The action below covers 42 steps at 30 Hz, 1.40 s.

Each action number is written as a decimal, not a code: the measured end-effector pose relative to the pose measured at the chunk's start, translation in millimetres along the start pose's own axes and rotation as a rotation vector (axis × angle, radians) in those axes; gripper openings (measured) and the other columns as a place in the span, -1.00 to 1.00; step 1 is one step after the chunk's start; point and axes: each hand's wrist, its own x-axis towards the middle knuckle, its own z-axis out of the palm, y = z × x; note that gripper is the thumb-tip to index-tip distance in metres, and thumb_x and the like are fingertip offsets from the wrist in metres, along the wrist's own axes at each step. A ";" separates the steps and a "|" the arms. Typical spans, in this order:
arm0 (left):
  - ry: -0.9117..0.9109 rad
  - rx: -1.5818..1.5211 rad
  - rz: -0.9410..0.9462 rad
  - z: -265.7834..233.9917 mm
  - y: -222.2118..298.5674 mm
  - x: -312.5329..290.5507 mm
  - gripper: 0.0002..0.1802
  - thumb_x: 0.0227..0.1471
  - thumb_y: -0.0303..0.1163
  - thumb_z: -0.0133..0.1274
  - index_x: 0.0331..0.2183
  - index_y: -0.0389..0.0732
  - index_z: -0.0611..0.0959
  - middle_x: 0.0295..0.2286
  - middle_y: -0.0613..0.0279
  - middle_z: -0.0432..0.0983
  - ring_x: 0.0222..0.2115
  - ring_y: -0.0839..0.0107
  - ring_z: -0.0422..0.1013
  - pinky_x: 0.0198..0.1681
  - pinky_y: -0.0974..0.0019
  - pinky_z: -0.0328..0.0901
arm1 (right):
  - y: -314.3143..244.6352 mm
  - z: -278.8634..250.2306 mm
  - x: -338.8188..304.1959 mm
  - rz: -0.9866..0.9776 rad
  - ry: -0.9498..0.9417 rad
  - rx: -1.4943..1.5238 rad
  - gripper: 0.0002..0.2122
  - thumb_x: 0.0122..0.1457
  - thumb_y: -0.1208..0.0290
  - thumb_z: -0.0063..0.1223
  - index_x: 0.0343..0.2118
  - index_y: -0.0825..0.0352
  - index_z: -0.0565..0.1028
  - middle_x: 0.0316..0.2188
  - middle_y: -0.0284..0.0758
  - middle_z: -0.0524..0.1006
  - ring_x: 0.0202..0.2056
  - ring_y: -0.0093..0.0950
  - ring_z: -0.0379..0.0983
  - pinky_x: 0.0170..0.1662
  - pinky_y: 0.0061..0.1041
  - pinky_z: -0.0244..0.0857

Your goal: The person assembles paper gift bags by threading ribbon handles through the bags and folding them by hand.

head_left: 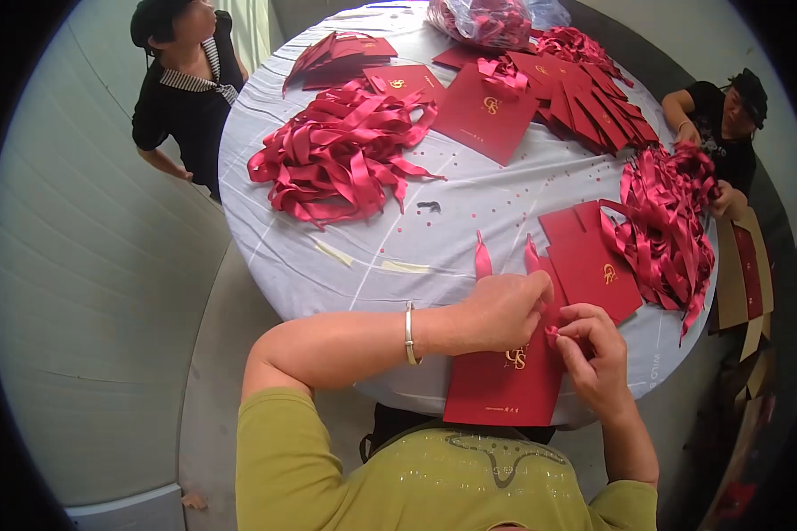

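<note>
A flat red paper gift bag (pixel 496 394) with gold print lies at the table's near edge, partly over my lap. Across its upper part reaches my left hand (pixel 503 311), its fingers curled together; what they hold is hidden. My right hand (pixel 596 352) pinches a short piece of pink-red ribbon (pixel 552 334) at the bag's right side. Beyond my left hand, two ribbon ends (pixel 483 258) stick out onto the cloth. More flat red bags (pixel 589 265) lie just past my right hand.
The round table wears a white cloth (pixel 319 274) dotted with small red bits. Ribbon heaps lie at left (pixel 345 155) and right (pixel 669 230). Bag stacks (pixel 593 106) and a plastic bag (pixel 483 22) sit at the back. One person stands left; another handles ribbons at right, near cardboard boxes (pixel 737 274).
</note>
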 end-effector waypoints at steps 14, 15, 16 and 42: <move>-0.175 -0.480 -0.141 -16.4 -7.8 12.0 -0.74 0.02 -0.73 0.00 -0.20 -0.34 0.45 -0.33 0.24 0.51 -0.29 0.52 0.49 -0.22 0.46 0.40 | 24.1 -6.9 24.8 -0.240 -0.081 0.015 -0.86 -0.04 0.64 0.30 -0.38 0.39 0.59 -0.24 -0.21 0.58 -0.30 -0.41 0.56 -0.27 -0.51 0.44; -0.182 -0.483 -0.140 -14.8 -7.9 11.4 -0.74 0.02 -0.73 0.00 -0.20 -0.34 0.45 -0.33 0.24 0.51 -0.29 0.52 0.49 -0.22 0.46 0.40 | 26.1 -8.7 24.9 -0.234 -0.077 0.014 -0.86 -0.04 0.64 0.30 -0.38 0.39 0.59 -0.24 -0.21 0.58 -0.30 -0.41 0.56 -0.27 -0.51 0.44; -0.167 -0.514 -0.147 -13.5 -7.7 10.6 -0.74 0.02 -0.74 0.01 -0.20 -0.34 0.45 -0.33 0.24 0.51 -0.29 0.52 0.49 -0.21 0.46 0.41 | 27.9 -10.4 25.3 -0.194 -0.103 0.060 -0.86 -0.05 0.64 0.30 -0.39 0.38 0.60 -0.26 -0.24 0.58 -0.31 -0.45 0.55 -0.28 -0.53 0.44; -0.599 -0.480 -0.426 -88.4 -2.8 24.3 -0.71 -0.02 -0.66 0.09 -0.17 -0.38 0.53 -0.38 0.11 0.62 -0.60 0.56 0.50 -0.66 0.50 0.31 | 46.1 -28.0 41.4 0.106 -0.221 0.229 -0.90 -0.05 0.64 0.30 -0.43 0.36 0.63 -0.45 -0.39 0.55 -0.39 -0.61 0.45 -0.34 -0.62 0.33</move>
